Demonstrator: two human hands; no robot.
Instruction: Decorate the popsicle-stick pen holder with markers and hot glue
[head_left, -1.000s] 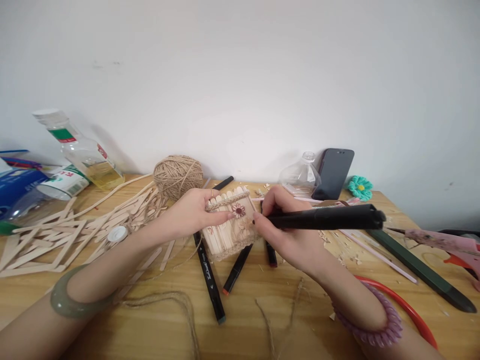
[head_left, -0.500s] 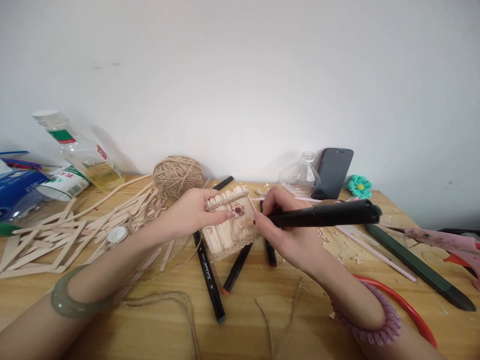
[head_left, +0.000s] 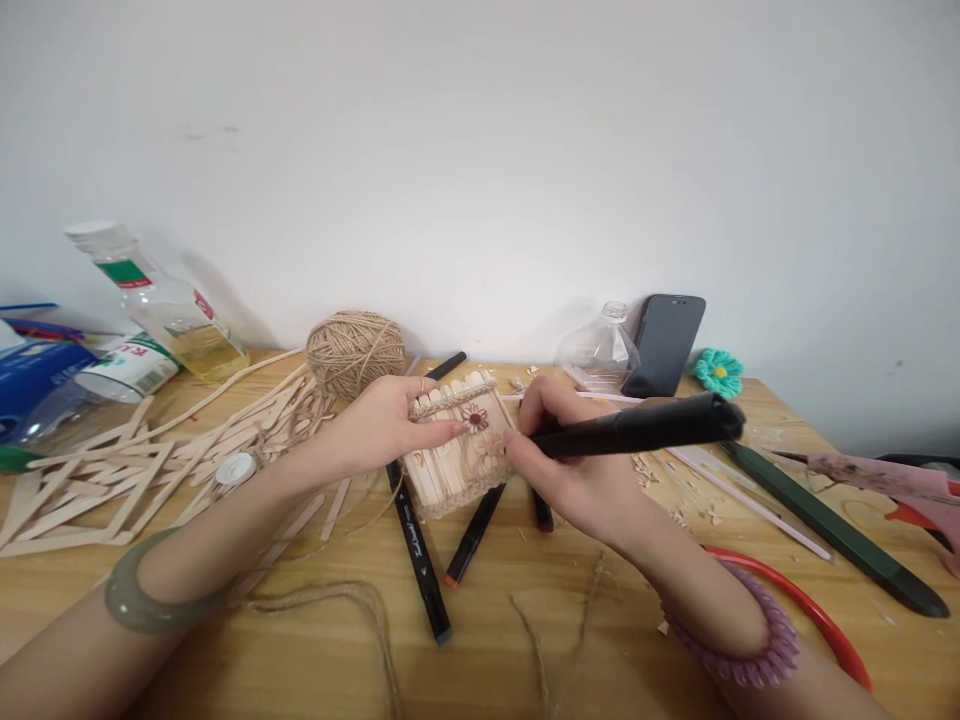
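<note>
My left hand (head_left: 401, 425) grips a small box-like piece of upright popsicle sticks (head_left: 442, 470), its thumb lying across the front. Braided twine runs along the top and bottom edges of the piece, and a dark red flower is drawn on its face. In my right hand (head_left: 562, 450) is a black marker (head_left: 645, 428), its back end pointing right. The marker's tip is hidden behind my fingers, close to the right side of the stick piece. Beneath the piece lie more black markers, one with a grey end (head_left: 420, 560) and one with an orange end (head_left: 472, 545).
Loose popsicle sticks (head_left: 150, 470) and a white cap (head_left: 235, 468) spread over the left. Behind stand a twine ball (head_left: 356, 352), a glass bottle (head_left: 165, 310), a clear plastic bottle piece (head_left: 604, 345) and a phone (head_left: 666, 345). A green tool (head_left: 836, 530) and pink glue gun (head_left: 885, 475) lie right.
My right hand has shifted slightly left with the marker, whose back end has moved left and a little up. The left hand and the stick piece look almost unmoved.
</note>
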